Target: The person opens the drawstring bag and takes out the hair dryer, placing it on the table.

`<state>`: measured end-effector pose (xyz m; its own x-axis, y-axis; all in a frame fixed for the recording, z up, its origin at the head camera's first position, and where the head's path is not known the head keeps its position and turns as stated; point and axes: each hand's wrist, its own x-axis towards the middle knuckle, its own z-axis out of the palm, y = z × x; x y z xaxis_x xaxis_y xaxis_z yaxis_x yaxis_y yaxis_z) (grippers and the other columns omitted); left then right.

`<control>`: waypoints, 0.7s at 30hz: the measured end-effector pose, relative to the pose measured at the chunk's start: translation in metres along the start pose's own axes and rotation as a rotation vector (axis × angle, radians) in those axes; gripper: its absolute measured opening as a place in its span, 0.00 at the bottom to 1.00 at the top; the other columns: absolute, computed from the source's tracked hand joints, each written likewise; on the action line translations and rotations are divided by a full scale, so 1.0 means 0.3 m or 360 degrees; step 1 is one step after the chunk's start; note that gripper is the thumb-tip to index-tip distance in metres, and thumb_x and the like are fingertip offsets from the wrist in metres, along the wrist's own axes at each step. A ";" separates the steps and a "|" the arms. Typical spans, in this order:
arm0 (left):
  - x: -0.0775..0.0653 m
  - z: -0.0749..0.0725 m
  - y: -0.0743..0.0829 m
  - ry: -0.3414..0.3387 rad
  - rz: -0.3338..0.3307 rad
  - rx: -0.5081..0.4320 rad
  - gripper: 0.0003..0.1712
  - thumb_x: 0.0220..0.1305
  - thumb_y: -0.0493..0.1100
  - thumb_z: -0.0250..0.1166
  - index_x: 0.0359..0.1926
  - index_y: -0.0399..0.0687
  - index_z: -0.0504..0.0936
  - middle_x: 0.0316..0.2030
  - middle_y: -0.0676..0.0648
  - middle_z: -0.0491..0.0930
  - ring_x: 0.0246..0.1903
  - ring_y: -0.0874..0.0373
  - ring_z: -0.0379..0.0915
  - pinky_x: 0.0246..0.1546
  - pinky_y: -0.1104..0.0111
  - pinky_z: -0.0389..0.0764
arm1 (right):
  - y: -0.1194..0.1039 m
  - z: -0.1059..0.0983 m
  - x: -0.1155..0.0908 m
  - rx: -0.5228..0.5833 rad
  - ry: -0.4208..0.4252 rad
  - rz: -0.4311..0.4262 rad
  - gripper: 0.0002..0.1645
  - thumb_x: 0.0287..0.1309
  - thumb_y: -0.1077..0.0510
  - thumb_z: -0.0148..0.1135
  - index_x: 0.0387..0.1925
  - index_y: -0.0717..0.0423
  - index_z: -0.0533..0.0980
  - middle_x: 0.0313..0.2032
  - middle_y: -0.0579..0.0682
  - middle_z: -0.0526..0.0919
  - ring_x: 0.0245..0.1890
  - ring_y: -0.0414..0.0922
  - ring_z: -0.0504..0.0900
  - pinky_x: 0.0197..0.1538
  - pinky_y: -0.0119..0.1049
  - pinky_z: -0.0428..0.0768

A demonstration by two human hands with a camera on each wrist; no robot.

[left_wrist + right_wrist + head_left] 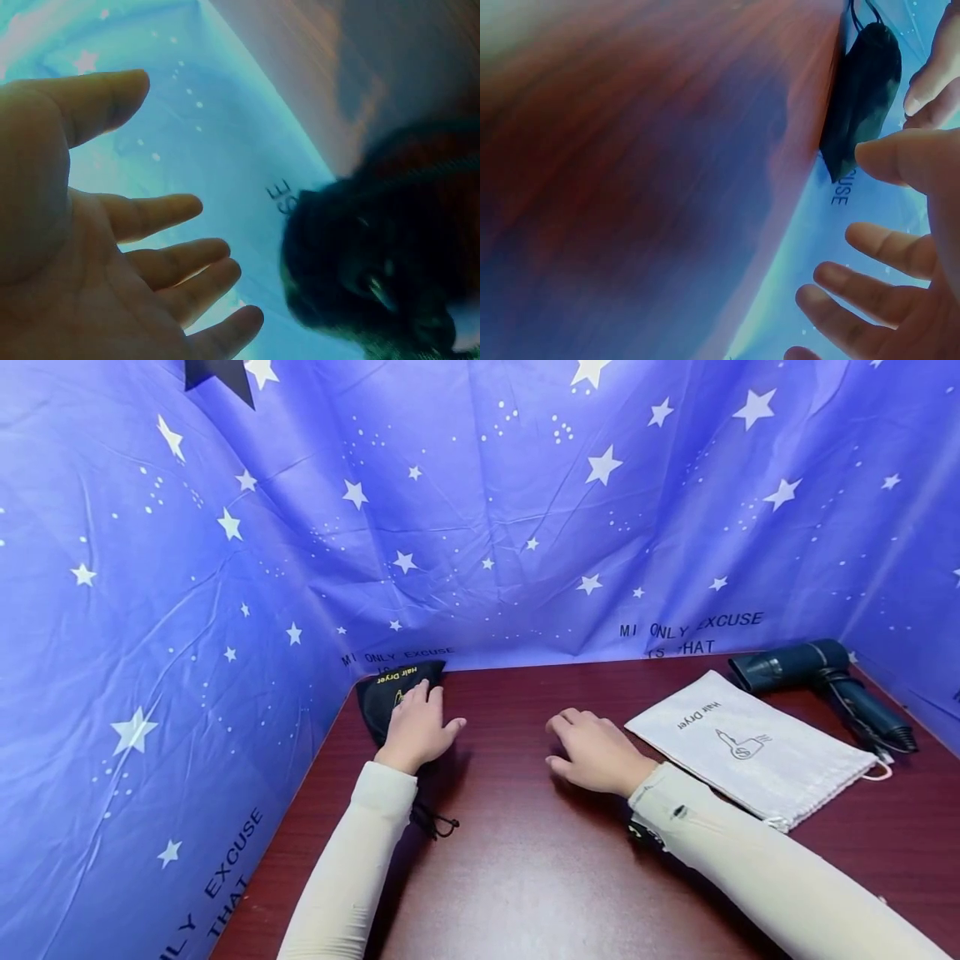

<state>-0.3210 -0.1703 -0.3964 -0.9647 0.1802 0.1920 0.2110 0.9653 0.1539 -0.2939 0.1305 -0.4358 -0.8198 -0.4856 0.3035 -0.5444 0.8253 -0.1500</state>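
My left hand [418, 727] hovers with fingers extended over a black drawstring pouch [377, 714] printed "Hair Dryer" in yellow, at the table's far left corner. In the left wrist view its fingers are spread and hold nothing, with the dark gathered pouch end beside them. The pouch's black cord [435, 821] trails toward me. My right hand [600, 752] is above the table's middle, fingers relaxed and nothing in them. Just right of it lies a white drawstring bag [720, 760] with "Hair Dryer" lettering and a dryer drawing. Behind that bag lies a dark teal hair dryer [795, 667].
A dark red wooden table [517, 860] carries everything. Purple-blue cloth [465, 510] with white stars hangs along its back and sides. The dryer's handle [873, 710] and cable lie near the right back corner.
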 end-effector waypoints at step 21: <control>0.050 -0.043 -0.181 -0.0094 -0.0254 -0.0180 0.46 0.76 0.64 0.52 0.77 0.34 0.58 0.79 0.30 0.51 0.77 0.31 0.48 0.73 0.37 0.58 | -0.216 0.035 0.233 -0.0060 -0.0115 -0.0043 0.30 0.61 0.42 0.67 0.59 0.53 0.76 0.57 0.54 0.80 0.54 0.55 0.81 0.54 0.54 0.79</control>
<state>-0.3448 -0.2226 -0.3894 -0.9942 0.0409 0.0999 0.0680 0.9558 0.2862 -0.3179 0.0399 -0.4147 -0.8162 -0.5263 0.2383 -0.5606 0.8212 -0.1064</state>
